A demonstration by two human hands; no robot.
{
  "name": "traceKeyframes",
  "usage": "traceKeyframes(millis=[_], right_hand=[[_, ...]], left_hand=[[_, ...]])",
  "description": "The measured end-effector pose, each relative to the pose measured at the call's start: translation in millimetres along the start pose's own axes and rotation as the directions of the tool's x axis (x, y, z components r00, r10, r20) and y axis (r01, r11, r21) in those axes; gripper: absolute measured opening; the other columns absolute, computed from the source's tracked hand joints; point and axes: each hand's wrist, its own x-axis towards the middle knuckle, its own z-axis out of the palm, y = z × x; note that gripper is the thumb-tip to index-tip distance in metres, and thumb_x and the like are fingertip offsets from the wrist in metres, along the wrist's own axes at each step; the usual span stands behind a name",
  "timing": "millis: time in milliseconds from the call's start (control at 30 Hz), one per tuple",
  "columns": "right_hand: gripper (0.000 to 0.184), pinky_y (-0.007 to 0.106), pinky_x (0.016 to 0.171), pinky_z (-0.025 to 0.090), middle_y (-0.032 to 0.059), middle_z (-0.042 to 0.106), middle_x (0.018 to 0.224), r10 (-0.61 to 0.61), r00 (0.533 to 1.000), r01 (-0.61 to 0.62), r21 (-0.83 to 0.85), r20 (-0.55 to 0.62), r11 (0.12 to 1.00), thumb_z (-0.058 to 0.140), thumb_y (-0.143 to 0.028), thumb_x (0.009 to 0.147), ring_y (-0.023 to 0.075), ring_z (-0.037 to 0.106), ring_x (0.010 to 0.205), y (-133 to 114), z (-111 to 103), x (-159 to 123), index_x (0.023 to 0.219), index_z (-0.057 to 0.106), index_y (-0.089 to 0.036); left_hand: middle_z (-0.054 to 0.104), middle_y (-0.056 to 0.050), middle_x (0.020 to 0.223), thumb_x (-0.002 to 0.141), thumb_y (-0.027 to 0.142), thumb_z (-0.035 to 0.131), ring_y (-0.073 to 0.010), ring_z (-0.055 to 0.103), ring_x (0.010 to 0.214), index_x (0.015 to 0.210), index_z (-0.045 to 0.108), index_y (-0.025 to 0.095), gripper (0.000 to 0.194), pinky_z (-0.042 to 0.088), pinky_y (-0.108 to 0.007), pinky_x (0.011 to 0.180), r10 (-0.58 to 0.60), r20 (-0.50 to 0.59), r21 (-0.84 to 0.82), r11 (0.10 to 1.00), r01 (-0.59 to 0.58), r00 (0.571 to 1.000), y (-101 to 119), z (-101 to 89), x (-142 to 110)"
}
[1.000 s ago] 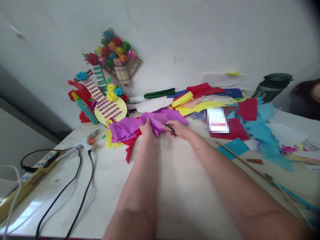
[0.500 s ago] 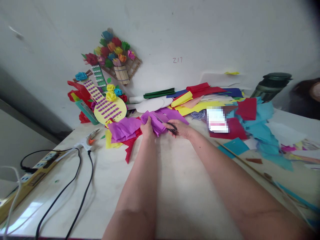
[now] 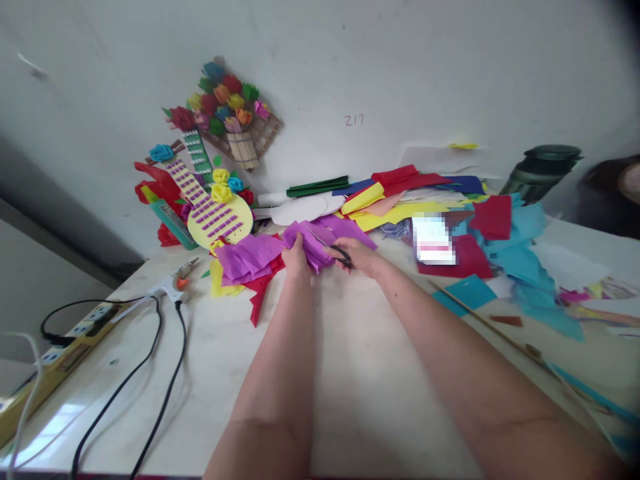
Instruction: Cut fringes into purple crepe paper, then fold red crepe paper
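Observation:
Purple crepe paper point(image 3: 250, 259) is bunched across the back middle of the table. My left hand point(image 3: 296, 257) is closed on it, thumb on top. My right hand point(image 3: 359, 257) grips the black handles of a pair of scissors point(image 3: 342, 256), whose blades point left and lie against the purple paper near my left thumb. Whether the blades are apart is too small to tell. Under the purple paper, red paper point(image 3: 257, 300) and yellow paper point(image 3: 223, 283) stick out toward me.
Left stand a paper guitar point(image 3: 223, 217) with flowers, a glue gun point(image 3: 170, 287) and a power strip point(image 3: 75, 347) with cords. Coloured sheets point(image 3: 400, 217), a blurred-out bright screen point(image 3: 434, 240), a thin stick point(image 3: 480, 317) and a dark bottle point(image 3: 543, 173) lie rightward. Part of another person point(image 3: 610, 193) shows far right.
My right hand and the scissors have shifted very slightly. My left hand keeps its hold on the purple paper, and the other things stay where they were.

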Motion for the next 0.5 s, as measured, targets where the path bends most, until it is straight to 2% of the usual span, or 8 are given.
traceKeyframes(millis=[133, 300, 500], right_hand=[[0.029, 0.015, 0.031, 0.031, -0.0066, 0.050, 0.043, 0.010, 0.999, -0.010, -0.007, -0.031, 1.000, 0.069, -0.039, 0.069, 0.0057, 0.040, 0.034, 0.1, 0.1, 0.0, 0.077, 0.050, -0.018], [0.030, 0.015, 0.030, 0.030, -0.0077, 0.049, 0.042, 0.008, 0.998, -0.007, 0.015, -0.055, 1.000, 0.069, -0.036, 0.070, 0.0059, 0.040, 0.034, 2.7, 0.8, 2.3, 0.083, 0.049, -0.018], [0.033, 0.015, 0.029, 0.030, -0.0083, 0.049, 0.043, -0.015, 0.999, 0.016, 0.019, -0.049, 1.000, 0.070, -0.033, 0.070, 0.0064, 0.040, 0.034, 4.6, 1.3, 4.2, 0.087, 0.046, -0.019]], left_hand=[[0.063, -0.007, 0.081, 0.070, 0.024, 0.067, -0.0186, 0.064, 0.075, 0.085, 0.059, 0.013, 0.021, 0.053, -0.035, 0.072, -0.001, 0.012, 0.004, 1.000, 0.001, 1.000, 1.8, -0.2, -0.5], [0.062, -0.007, 0.080, 0.069, 0.026, 0.069, -0.0206, 0.064, 0.080, 0.090, 0.057, 0.012, 0.027, 0.053, -0.034, 0.071, -0.027, -0.066, 0.070, 0.997, 0.031, 0.997, 7.4, 1.7, -5.2], [0.063, -0.008, 0.084, 0.069, 0.025, 0.069, -0.0204, 0.064, 0.080, 0.092, 0.057, 0.013, 0.029, 0.053, -0.034, 0.070, -0.073, -0.087, 0.050, 0.996, 0.078, 0.994, 8.4, 2.9, -3.8]])
